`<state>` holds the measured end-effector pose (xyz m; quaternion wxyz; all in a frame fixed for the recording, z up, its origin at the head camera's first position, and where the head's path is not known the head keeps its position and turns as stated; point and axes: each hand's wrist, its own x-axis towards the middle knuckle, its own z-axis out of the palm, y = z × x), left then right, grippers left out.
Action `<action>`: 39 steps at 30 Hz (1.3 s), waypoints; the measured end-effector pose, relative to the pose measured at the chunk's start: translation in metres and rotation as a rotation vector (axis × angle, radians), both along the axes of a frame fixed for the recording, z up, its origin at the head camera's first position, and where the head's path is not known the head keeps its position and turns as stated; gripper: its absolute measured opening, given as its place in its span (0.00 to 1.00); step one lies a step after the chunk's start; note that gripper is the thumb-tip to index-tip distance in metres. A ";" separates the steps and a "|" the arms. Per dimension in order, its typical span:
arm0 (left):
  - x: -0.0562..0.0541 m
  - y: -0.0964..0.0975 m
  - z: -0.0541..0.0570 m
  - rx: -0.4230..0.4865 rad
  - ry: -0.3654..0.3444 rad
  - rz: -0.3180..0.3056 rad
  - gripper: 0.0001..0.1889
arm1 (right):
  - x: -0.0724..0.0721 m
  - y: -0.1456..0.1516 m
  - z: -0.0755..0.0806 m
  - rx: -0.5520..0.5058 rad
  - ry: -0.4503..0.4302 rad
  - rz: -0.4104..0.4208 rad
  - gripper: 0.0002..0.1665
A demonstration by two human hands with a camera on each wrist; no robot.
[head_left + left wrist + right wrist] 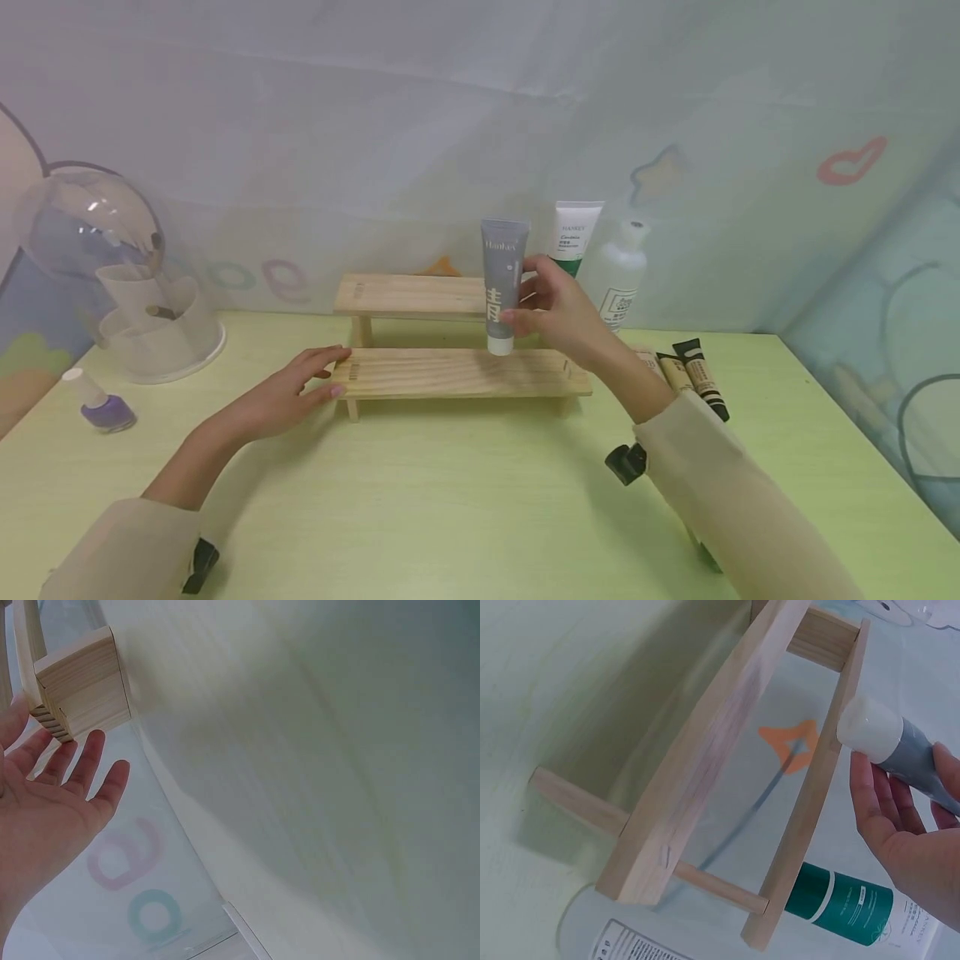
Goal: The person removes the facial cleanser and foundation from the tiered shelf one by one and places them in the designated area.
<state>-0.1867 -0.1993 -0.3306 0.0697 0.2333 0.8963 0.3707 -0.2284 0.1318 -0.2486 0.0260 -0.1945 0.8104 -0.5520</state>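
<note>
My right hand (558, 312) grips a grey squeeze tube (502, 271) with a white cap pointing down, just above the two-step wooden shelf (457, 372). In the right wrist view, fingers and thumb close round the tube (915, 761) near its white cap. My left hand (281, 396) touches the left end of the lower step; in the left wrist view its fingers (86, 761) are spread and fairly straight beside the wood. A white and green tube (575, 233) stands cap-down at the right of the upper step, partly behind my right hand.
A white bottle (622, 271) stands right of the shelf, with several small tubes (701, 379) lying near it, partly behind my right arm. Far left are a clear domed holder (161, 333) with brushes and a purple nail polish bottle (108, 412). A printed cloth hangs behind the table.
</note>
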 end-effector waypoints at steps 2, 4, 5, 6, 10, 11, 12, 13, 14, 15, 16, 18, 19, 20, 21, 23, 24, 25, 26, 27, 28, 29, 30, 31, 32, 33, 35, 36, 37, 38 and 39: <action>0.000 0.000 0.000 0.000 0.004 -0.002 0.30 | 0.002 0.003 -0.001 0.006 -0.012 0.012 0.29; -0.001 0.000 0.000 0.000 0.008 -0.004 0.30 | 0.003 0.007 -0.002 0.012 -0.024 0.031 0.28; 0.000 0.000 0.000 0.000 0.011 -0.005 0.30 | 0.004 0.009 -0.003 0.013 -0.029 0.040 0.28; 0.000 0.000 0.000 0.001 0.011 -0.006 0.30 | 0.004 0.011 -0.003 0.013 -0.036 0.049 0.28; 0.001 0.000 0.000 -0.001 0.007 -0.002 0.30 | 0.004 0.019 -0.006 0.014 -0.067 0.069 0.29; 0.001 0.000 0.000 -0.001 0.006 0.000 0.30 | 0.004 0.022 -0.006 0.017 -0.075 0.070 0.29; 0.001 0.000 0.000 -0.001 0.004 0.001 0.30 | 0.004 0.024 -0.007 0.017 -0.084 0.073 0.29; 0.001 0.000 0.000 -0.004 0.003 0.003 0.30 | 0.004 0.026 -0.007 0.023 -0.090 0.074 0.30; 0.001 0.000 0.000 -0.005 0.003 0.004 0.30 | 0.004 0.029 -0.008 0.029 -0.095 0.073 0.30; 0.001 0.000 0.000 -0.006 0.002 0.005 0.30 | 0.004 0.031 -0.008 0.039 -0.100 0.072 0.30; 0.001 0.000 0.000 -0.007 0.001 0.006 0.30 | 0.005 0.033 -0.009 0.047 -0.105 0.071 0.30; 0.000 0.000 0.000 -0.010 0.001 0.007 0.30 | 0.005 0.038 -0.010 0.068 -0.114 0.066 0.30; 0.000 0.000 0.000 -0.011 0.001 0.007 0.30 | 0.005 0.040 -0.010 0.077 -0.120 0.062 0.30; 0.000 0.000 0.000 -0.011 0.000 0.007 0.30 | 0.006 0.042 -0.011 0.082 -0.129 0.058 0.29; 0.000 0.000 0.000 -0.010 0.000 0.006 0.30 | 0.006 0.045 -0.012 0.091 -0.136 0.056 0.29; 0.000 0.000 0.000 -0.009 0.000 0.005 0.30 | 0.006 0.050 -0.013 0.100 -0.156 0.056 0.29; 0.000 0.000 0.000 -0.009 0.000 0.005 0.30 | 0.006 0.052 -0.014 0.100 -0.167 0.060 0.29; 0.000 -0.001 0.000 -0.008 -0.001 0.004 0.30 | 0.007 0.054 -0.014 0.104 -0.177 0.064 0.29; 0.000 -0.001 -0.001 -0.006 -0.002 0.003 0.30 | 0.007 0.056 -0.015 0.109 -0.187 0.068 0.28; 0.000 -0.001 -0.001 -0.006 -0.003 0.001 0.30 | 0.008 0.058 -0.015 0.115 -0.197 0.071 0.28; 0.000 -0.001 0.000 -0.005 -0.004 0.000 0.30 | 0.008 0.060 -0.015 0.122 -0.206 0.071 0.28; 0.000 -0.001 0.000 -0.005 -0.005 -0.001 0.30 | 0.008 0.062 -0.015 0.131 -0.212 0.071 0.28; 0.000 -0.001 0.000 -0.003 -0.006 -0.002 0.30 | 0.009 0.063 -0.015 0.138 -0.220 0.068 0.28; 0.001 -0.001 0.000 -0.002 -0.008 -0.003 0.30 | 0.009 0.065 -0.015 0.146 -0.227 0.064 0.28; 0.001 -0.001 0.000 0.000 -0.008 -0.003 0.30 | 0.010 0.066 -0.016 0.152 -0.232 0.061 0.28; 0.001 -0.001 0.000 -0.001 -0.007 -0.004 0.30 | 0.010 0.068 -0.016 0.159 -0.238 0.059 0.28; 0.001 0.000 0.000 0.001 -0.008 -0.003 0.30 | 0.011 0.071 -0.017 0.164 -0.250 0.058 0.28; 0.001 0.000 0.001 0.001 -0.008 -0.004 0.30 | 0.011 0.072 -0.017 0.171 -0.254 0.057 0.28; 0.001 0.000 0.001 0.001 -0.008 -0.004 0.30 | 0.012 0.073 -0.018 0.178 -0.259 0.056 0.28; 0.001 0.000 0.001 0.001 -0.007 -0.005 0.30 | 0.012 0.074 -0.018 0.185 -0.263 0.056 0.27; 0.001 0.000 0.001 0.000 -0.006 -0.005 0.30 | 0.013 0.075 -0.018 0.192 -0.267 0.055 0.28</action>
